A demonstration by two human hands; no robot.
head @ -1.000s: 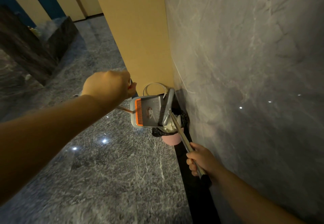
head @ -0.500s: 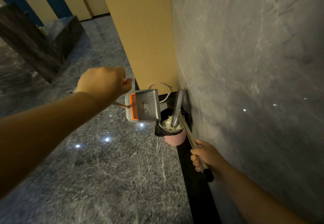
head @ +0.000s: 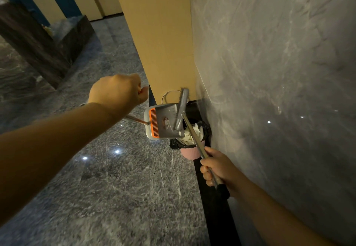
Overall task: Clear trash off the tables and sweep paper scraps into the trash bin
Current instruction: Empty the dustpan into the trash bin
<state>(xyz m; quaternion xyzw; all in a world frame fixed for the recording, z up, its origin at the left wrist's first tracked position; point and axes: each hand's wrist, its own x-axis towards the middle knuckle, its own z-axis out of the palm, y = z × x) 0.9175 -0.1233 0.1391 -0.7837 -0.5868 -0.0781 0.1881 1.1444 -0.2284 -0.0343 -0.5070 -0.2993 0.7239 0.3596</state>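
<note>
Head view: left hand (head: 117, 89) fisted on dustpan (head: 163, 123) handle, right hand (head: 216, 165) wrapped round broom (head: 193, 138) shaft — light, rigid tools over pink trash bin (head: 190, 153) of flimsy paper scraps (head: 189, 136).

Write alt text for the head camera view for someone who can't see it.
A person tips a grey dustpan over a small pink trash bin by a marble wall, the left hand gripping the dustpan's handle. The right hand holds a broom whose head rests against the pan; white paper scraps fill the black-lined bin.
</note>
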